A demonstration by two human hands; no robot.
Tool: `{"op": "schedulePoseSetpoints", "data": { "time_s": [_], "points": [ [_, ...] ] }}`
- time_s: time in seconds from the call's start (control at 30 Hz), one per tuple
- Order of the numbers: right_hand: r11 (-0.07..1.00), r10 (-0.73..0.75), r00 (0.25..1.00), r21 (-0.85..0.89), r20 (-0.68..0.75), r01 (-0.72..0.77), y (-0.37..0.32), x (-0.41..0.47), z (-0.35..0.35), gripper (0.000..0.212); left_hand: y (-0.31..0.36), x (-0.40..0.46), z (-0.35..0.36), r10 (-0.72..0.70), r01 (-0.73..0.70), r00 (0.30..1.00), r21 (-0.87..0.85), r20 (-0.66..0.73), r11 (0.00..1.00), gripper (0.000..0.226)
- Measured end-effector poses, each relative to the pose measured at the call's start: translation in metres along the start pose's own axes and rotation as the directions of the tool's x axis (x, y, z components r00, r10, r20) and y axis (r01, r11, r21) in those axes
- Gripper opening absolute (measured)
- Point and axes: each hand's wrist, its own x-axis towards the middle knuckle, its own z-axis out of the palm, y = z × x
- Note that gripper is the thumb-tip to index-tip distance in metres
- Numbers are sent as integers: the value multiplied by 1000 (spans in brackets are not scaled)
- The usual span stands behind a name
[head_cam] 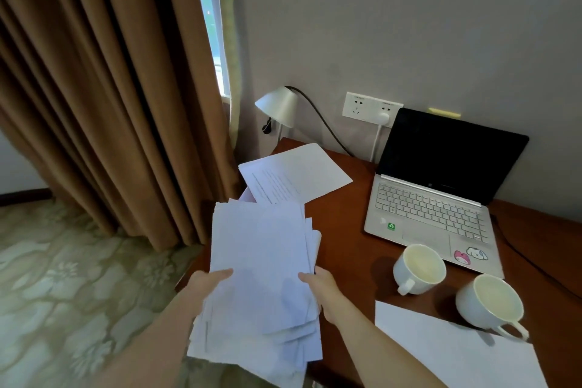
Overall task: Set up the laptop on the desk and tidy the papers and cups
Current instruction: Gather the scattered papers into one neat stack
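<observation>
We had both hands on the paper stack [261,274]: left hand [206,285] gripping its left edge w/ thumb on top, right hand [318,283] gripping the right edge, thumb on top too. Stack was held up off the worktop [349,249], over its near-left corner, sheets uneven and fanned at the near end. Long axis ran roughly away from us, toward the wall.

Key relation for next move, as we read it: two loose sheets [296,176] lay straight ahead of the stack, just past its far edge, at the back-left of the worktop. One more sheet [453,353] lay near-right, well apart from the stack, w/ the near cup [489,301] sitting at its far edge (so that cup prob. has to shift first). Right hand was the nearer one to that sheet; far sheets were about equal reach for both.

Laptop [441,198] was already open at back-right, screen dark. Second cup [419,268] stood touching or just overlapping its front edge, can't tell which.
</observation>
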Motion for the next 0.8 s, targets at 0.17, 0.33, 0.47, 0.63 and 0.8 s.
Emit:
{"op": "schedulePoseSetpoints", "data": {
  "time_s": [0.17,0.33,0.47,0.63,0.8],
  "points": [
    [1000,9,1000,5,15,-9,-3,-2,-8,33,-1,-8,11,77,-82,993,64,84,995,39],
    [1000,20,1000,14,6,-20,-1,3,-8,34,-9,-11,10,194,-196,978,25,76,980,34],
    [999,49,999,0,9,-49,0,6,-12,32,-14,-22,3,298,-297,951,-26,86,954,27],
    [994,30,999,108,38,-34,2,9,-24,46,-10,-49,-27,426,-414,899,-124,101,902,33],
    [915,-194,962,389,190,108,-37,-3,-28,64,32,-75,-42,641,-607,749,-212,169,766,28]
  ]
}}
